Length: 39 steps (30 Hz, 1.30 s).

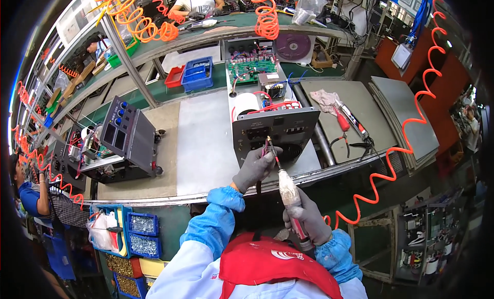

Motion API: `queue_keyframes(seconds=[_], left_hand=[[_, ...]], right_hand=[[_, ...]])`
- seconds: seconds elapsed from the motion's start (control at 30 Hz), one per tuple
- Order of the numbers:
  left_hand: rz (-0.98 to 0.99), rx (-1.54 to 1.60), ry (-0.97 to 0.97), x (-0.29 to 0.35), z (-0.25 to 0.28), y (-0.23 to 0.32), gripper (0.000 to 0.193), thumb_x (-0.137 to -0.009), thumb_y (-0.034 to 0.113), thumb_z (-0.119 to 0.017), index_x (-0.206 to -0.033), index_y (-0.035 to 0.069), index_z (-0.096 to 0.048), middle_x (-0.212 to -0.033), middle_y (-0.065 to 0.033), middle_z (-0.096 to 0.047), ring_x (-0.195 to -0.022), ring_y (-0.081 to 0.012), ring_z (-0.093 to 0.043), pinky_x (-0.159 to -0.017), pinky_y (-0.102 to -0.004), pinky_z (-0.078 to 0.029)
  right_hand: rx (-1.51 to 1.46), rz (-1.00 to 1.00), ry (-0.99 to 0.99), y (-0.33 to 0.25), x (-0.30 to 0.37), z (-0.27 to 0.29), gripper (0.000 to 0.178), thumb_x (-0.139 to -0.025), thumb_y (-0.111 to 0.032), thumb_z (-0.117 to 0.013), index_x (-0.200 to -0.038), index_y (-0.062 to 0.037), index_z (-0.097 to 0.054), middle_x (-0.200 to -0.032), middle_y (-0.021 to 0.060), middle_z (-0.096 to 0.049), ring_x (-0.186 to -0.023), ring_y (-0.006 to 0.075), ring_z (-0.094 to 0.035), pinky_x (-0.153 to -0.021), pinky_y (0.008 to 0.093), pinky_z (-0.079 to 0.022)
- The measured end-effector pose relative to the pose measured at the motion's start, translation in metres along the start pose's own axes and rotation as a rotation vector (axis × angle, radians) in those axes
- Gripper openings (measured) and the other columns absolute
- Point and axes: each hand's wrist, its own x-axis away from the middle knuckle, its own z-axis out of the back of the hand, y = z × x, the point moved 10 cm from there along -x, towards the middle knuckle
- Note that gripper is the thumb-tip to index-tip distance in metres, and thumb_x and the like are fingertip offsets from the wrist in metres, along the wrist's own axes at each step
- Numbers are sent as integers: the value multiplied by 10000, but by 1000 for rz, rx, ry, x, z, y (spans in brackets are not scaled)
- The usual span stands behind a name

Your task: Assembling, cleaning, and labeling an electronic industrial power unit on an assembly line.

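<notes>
My right hand [311, 216], in a grey glove, is wrapped round a power screwdriver [289, 191] with a white-taped front and a red grip. Its bit points up and away to the fingers of my left hand [256, 167], also gloved in grey. Those fingers are pinched in front of the dark panel [250, 137] of an open electrical machine. A small brass-coloured piece [268, 139] shows at the fingertips; what else they hold is hidden. Behind the panel sit a green circuit board [252, 67], a white cylinder [247, 104] and red wires.
Red-handled pliers [341, 121] and another tool lie on the right-hand board. A second open machine [123, 134] stands at left. Blue bins of screws [144, 245] sit near my left side. A coiled orange hose [393, 167] hangs at right. Other people work farther off.
</notes>
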Motion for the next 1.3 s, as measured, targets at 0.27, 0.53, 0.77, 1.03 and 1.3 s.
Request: queue_keyframes(seconds=[0.27, 0.53, 0.77, 1.03, 1.3], left_hand=[[77, 50, 103, -18, 13, -4, 436, -988, 385, -581, -1210, 11, -610, -637, 55, -444, -461, -31, -368, -418, -217, -271], [114, 206, 39, -28, 5, -23, 413, -926, 318, -679, -1208, 20, -623, -640, 54, -461, -473, -47, -378, -425, -246, -283], [-20, 968, 83, -9, 43, -65, 376, -885, 187, -657, -1209, 15, -576, -1105, -109, -667, -1023, -217, -640, -934, -401, -496], [380, 402, 184, 88, 39, -94, 372, -937, 288, -560, -1206, 34, -599, -840, -27, -604, -581, -92, -445, -503, -241, -364], [247, -58, -335, 145, -81, -43, 439, -974, 309, -565, -1258, -21, -510, -1197, -113, -593, -1146, -171, -537, -995, -332, -425]], right_hand=[[70, 4, 40, -7, -23, 3, 700, -813, -167, -670, -1430, -41, -364, -772, 58, -585, -560, 117, -588, -486, 256, -489], [-283, -34, -93, -4, -13, -13, 490, -887, -353, -580, -1281, -80, -485, -780, 60, -601, -595, 158, -588, -522, 269, -491], [-330, -38, -160, 10, -18, -11, 449, -911, -375, -577, -1253, -100, -480, -803, 78, -611, -636, 173, -616, -553, 300, -529], [-407, -34, -187, 19, -21, -10, 409, -929, -357, -580, -1241, -112, -482, -818, 77, -620, -635, 173, -617, -547, 299, -536], [-502, 43, -259, 14, -21, -22, 434, -902, -373, -631, -1193, -73, -513, -859, 102, -628, -697, 197, -631, -536, 297, -537]])
